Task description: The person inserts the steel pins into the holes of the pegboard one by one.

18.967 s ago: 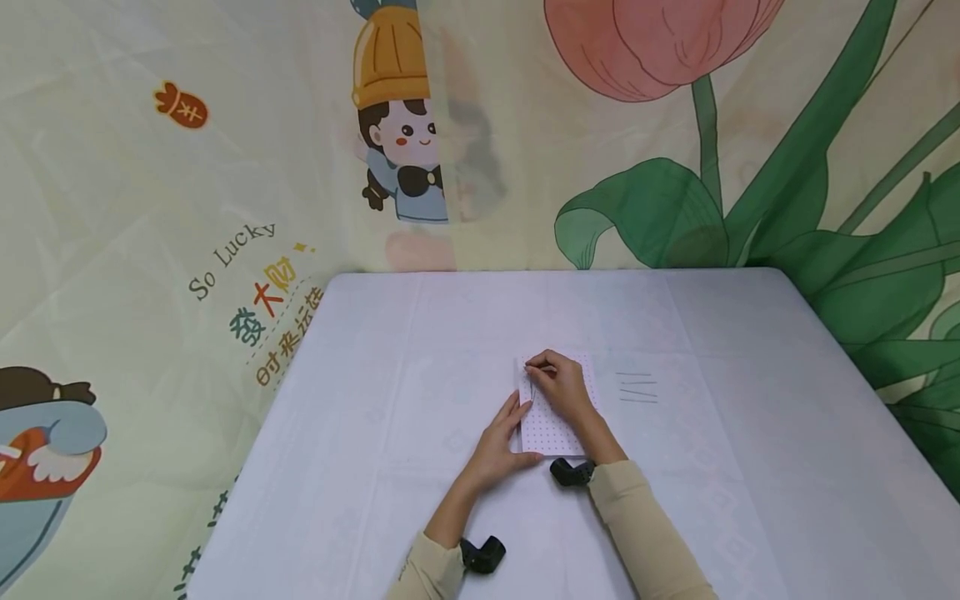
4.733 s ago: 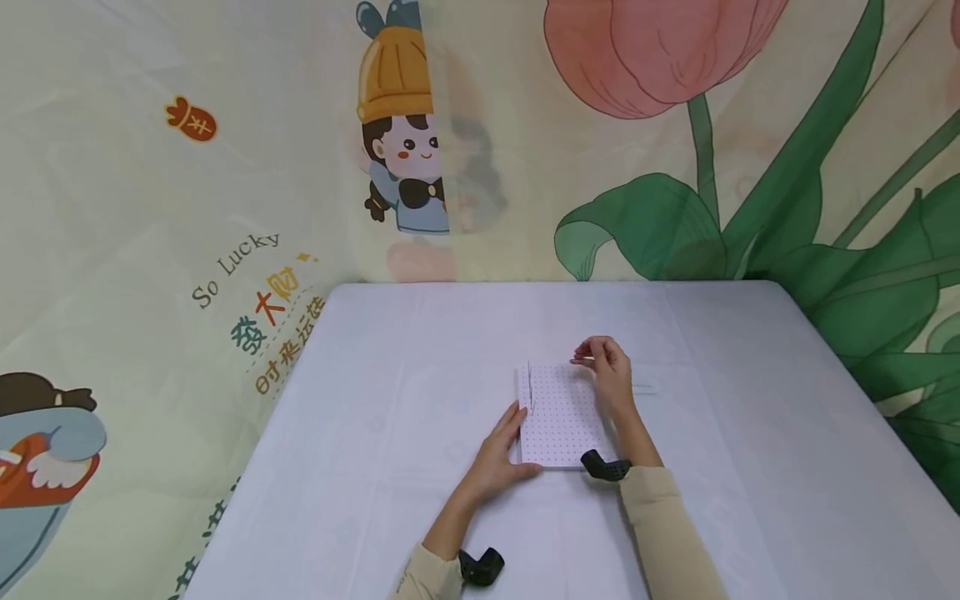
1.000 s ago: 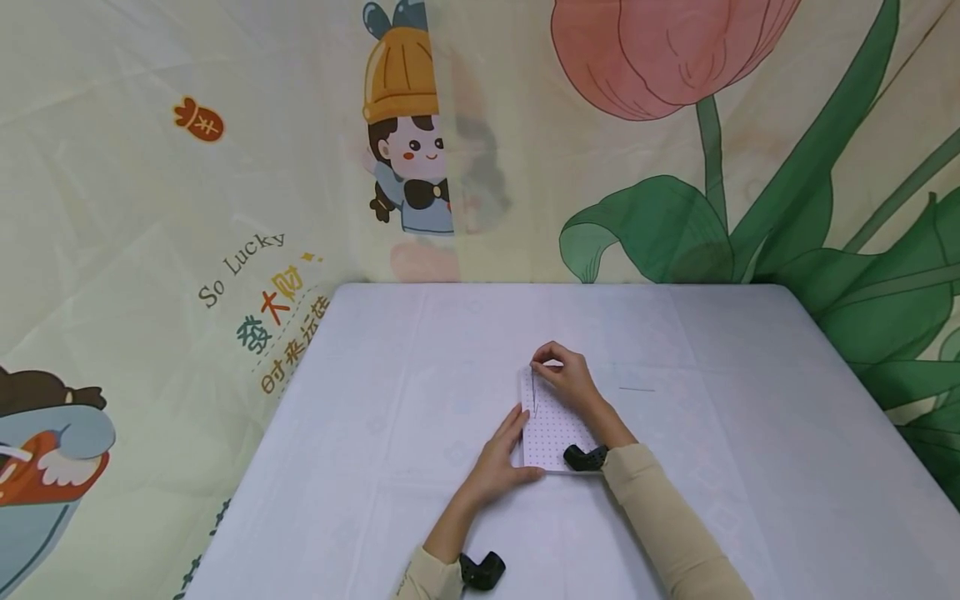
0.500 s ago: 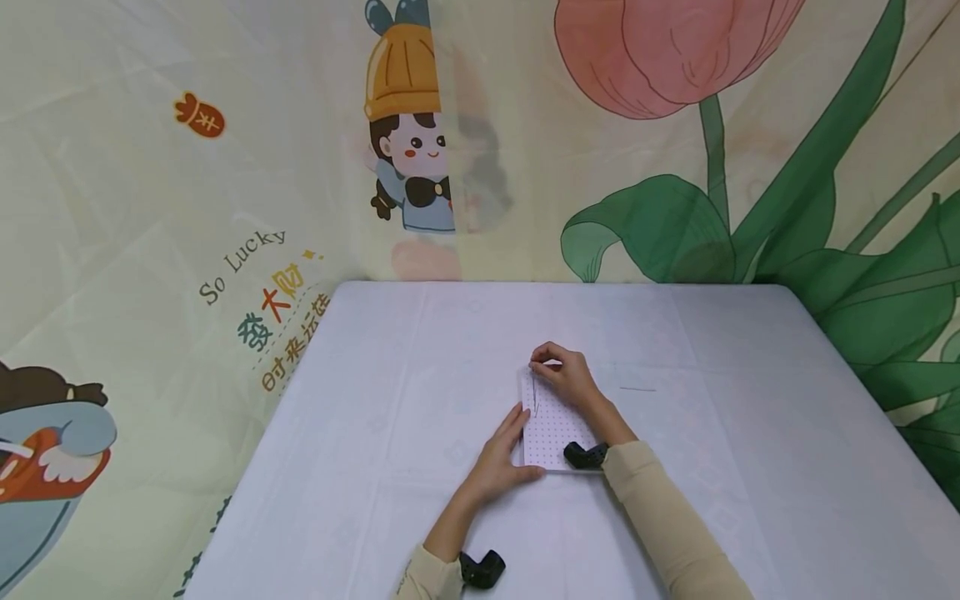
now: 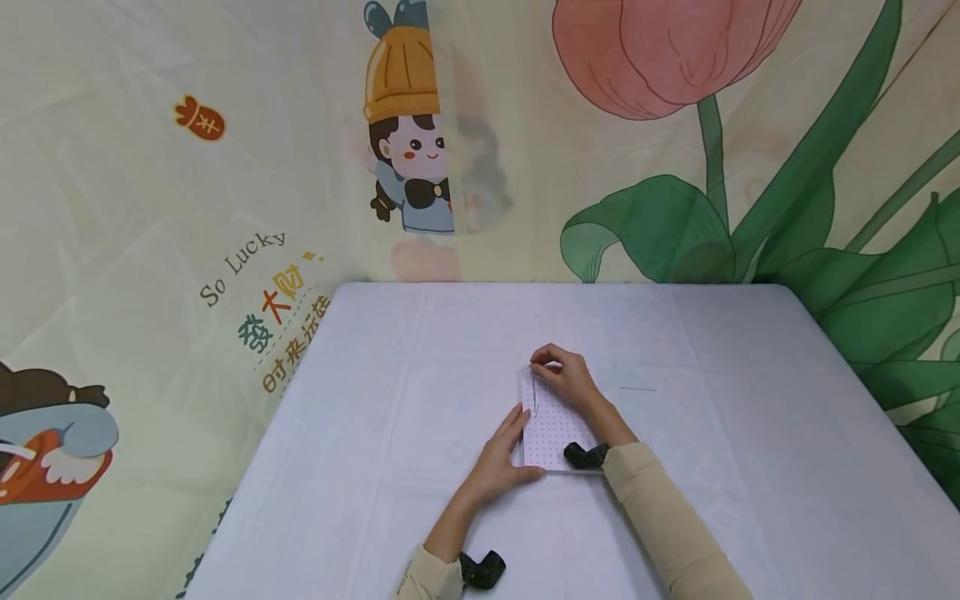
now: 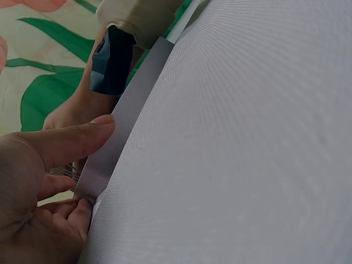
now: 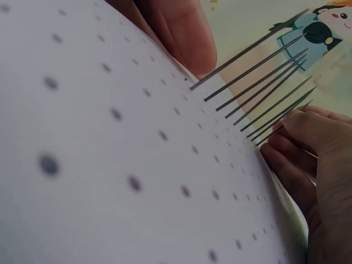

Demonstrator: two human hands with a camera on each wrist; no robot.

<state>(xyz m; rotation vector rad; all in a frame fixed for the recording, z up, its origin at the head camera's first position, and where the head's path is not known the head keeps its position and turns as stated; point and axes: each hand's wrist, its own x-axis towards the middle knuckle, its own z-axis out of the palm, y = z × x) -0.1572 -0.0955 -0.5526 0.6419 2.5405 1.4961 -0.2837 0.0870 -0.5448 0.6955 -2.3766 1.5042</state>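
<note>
A white board dotted with rows of small holes (image 5: 555,429) lies on the table. Along its left side stands a row of thin metal needles (image 7: 250,49), points up. My right hand (image 5: 572,382) is at the board's far left corner, where thumb and fingers pinch the last needle of that row (image 7: 269,135), its lower end at the board. With fairly straight fingers along the left edge, my left hand (image 5: 497,457) steadies the board; its thumb (image 6: 82,140) presses the near side face. One loose needle (image 5: 637,389) lies on the cloth to the board's right.
A white cloth (image 5: 420,350) covers the table. Behind it hangs a printed backdrop (image 5: 495,242) with a tulip and cartoon figures. Each wrist wears a black camera, the left one (image 5: 482,570) low over the cloth and the right one (image 5: 585,456) above the board's near edge.
Several needles lay right of the board 19 seconds ago; one lies there now. The right hand went from the board's far right to its far left corner. In the last second nothing visibly moved.
</note>
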